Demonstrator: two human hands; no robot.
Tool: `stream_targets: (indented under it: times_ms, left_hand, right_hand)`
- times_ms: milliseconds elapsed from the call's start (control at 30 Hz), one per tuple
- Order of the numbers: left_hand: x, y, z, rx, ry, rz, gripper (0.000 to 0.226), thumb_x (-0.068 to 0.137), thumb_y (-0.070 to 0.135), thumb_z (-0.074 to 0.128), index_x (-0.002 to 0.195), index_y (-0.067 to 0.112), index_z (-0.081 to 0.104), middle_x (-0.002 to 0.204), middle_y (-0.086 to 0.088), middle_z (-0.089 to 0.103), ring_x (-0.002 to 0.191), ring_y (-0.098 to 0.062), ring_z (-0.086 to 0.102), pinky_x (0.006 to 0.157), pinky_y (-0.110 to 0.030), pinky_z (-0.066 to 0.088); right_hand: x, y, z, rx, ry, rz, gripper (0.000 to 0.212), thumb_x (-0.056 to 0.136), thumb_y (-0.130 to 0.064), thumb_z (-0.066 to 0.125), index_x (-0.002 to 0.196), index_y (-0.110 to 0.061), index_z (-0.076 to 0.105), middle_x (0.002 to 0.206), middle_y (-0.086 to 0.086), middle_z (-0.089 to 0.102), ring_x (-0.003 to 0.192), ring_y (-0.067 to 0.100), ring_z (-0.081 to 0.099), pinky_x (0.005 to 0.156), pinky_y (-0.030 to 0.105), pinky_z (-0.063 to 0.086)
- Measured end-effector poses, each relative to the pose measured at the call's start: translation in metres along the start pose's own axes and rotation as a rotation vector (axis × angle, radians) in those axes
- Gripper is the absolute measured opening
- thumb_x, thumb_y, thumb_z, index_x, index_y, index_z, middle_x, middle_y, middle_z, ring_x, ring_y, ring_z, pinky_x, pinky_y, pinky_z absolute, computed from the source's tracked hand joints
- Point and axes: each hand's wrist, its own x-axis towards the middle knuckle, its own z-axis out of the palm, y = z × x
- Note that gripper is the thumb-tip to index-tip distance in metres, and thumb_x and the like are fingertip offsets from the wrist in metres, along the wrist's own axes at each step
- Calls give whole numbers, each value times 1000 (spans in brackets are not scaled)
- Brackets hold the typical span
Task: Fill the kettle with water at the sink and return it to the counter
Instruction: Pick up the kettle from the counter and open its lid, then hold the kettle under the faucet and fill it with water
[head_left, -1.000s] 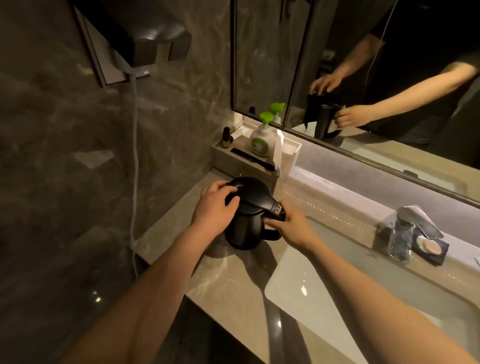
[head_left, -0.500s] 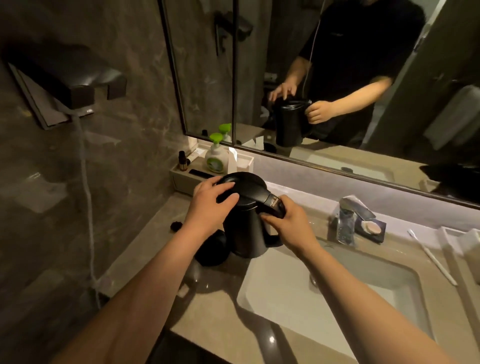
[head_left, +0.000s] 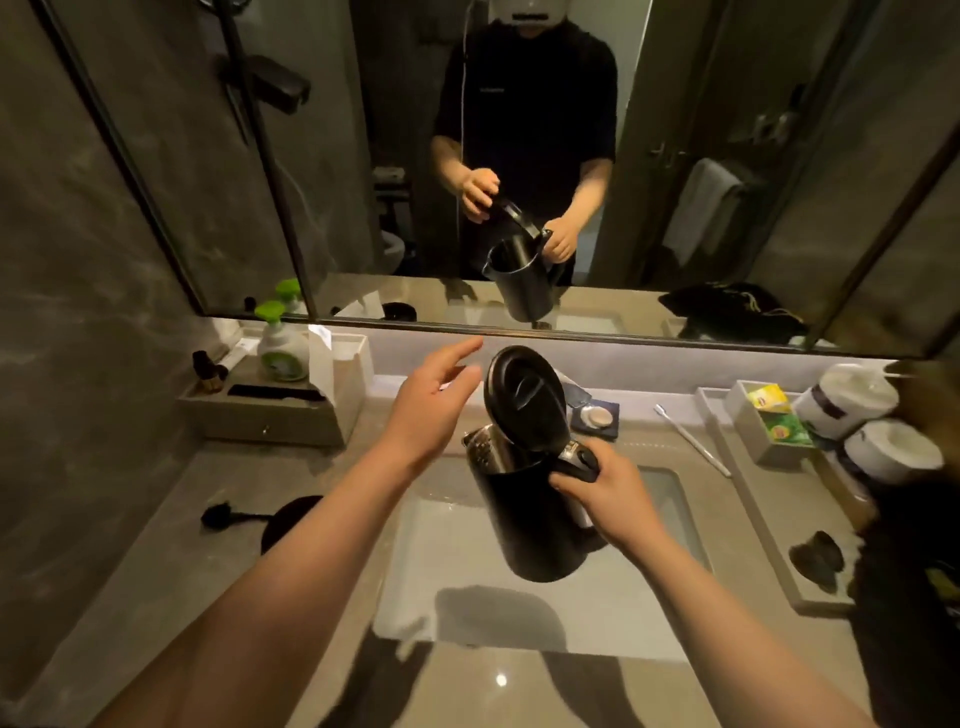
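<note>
The black kettle (head_left: 524, 514) hangs in the air over the white sink (head_left: 415, 571), tilted a little to the left. Its lid (head_left: 522, 400) stands flipped up, showing the steel inside. My right hand (head_left: 597, 488) grips the kettle's handle from the right. My left hand (head_left: 431, 405) is just left of the lid, fingers spread, holding nothing. The tap is mostly hidden behind the lid. The kettle's round black base (head_left: 285, 519) sits on the counter left of the sink.
A grey tray (head_left: 270, 415) with a green-capped soap bottle (head_left: 280, 348) stands at the back left. A soap dish (head_left: 597, 415) and a toothbrush (head_left: 691, 441) lie behind the sink. Right: tea bags (head_left: 774, 415), white rolls (head_left: 852, 395). A mirror (head_left: 519, 156) covers the wall.
The kettle has been lifted off its base and carried right over the sink. Its lid has opened. My left hand has come off the lid.
</note>
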Motion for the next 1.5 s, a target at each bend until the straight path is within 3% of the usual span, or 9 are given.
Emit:
stream_targets:
  times_ms: [133,300,533,700,833,1167,1233,1367,1500]
  left_hand:
    - [13,-37,32,93,-33,-119,33,92,13,54,125,15,61,125,-3,63,111,-16,59,95,-30,46]
    - [35,-80,82,272,-267,-194,39,91,12,50,130,14,58,129,-10,62,115,-22,58,101,-40,45]
    - [98,-110,139,699,-459,65,51,91,18,51,142,17,44,149,-10,43,132,-31,41,109,-43,34]
    - [123,-127,162,989,-539,204,60,88,28,59,145,21,39,154,-5,35,137,-30,34,107,-47,37]
    - [131,-133,168,984,-466,252,44,95,30,49,138,23,47,150,-4,42,134,-29,38,100,-45,41]
    - [143,-133,176,972,-338,332,26,89,32,58,113,22,63,128,-1,61,115,-28,51,82,-40,43]
    - [144,-133,175,940,-321,351,20,89,31,57,106,23,64,117,1,65,107,-27,54,72,-37,42]
    - [151,-131,170,815,-249,287,13,92,33,57,95,23,65,96,2,68,85,-24,62,58,-31,38]
    - [157,-130,168,774,-310,216,12,91,33,60,95,24,67,99,2,70,87,-24,64,60,-30,40]
  right_hand:
    - [-16,41,-43,-28,54,143,22,77,-15,81,89,-27,66,77,-11,69,66,-1,63,62,23,44]
    - [-19,86,-60,-49,93,294,19,79,-18,80,85,-27,64,82,-6,68,79,14,65,71,37,53]
    - [8,127,-38,33,43,405,17,84,-23,76,89,-30,61,82,-7,65,76,10,60,64,26,43]
    - [24,139,-25,122,48,421,21,83,-18,77,94,-30,64,89,-4,69,79,10,63,66,26,46]
    - [31,146,-22,165,43,432,21,83,-20,77,95,-33,65,97,-4,70,90,11,65,71,26,48]
    - [38,156,-18,216,43,446,21,84,-19,76,96,-32,64,91,-7,69,83,10,64,70,24,46]
    - [40,157,-17,222,44,443,21,84,-19,76,97,-32,64,91,-8,68,83,10,63,70,24,46]
    - [44,157,-15,235,41,441,21,85,-20,76,99,-29,64,93,-6,70,83,10,63,69,24,46]
    - [46,155,-13,253,43,445,22,85,-19,76,103,-27,64,95,-5,70,84,11,63,70,24,47]
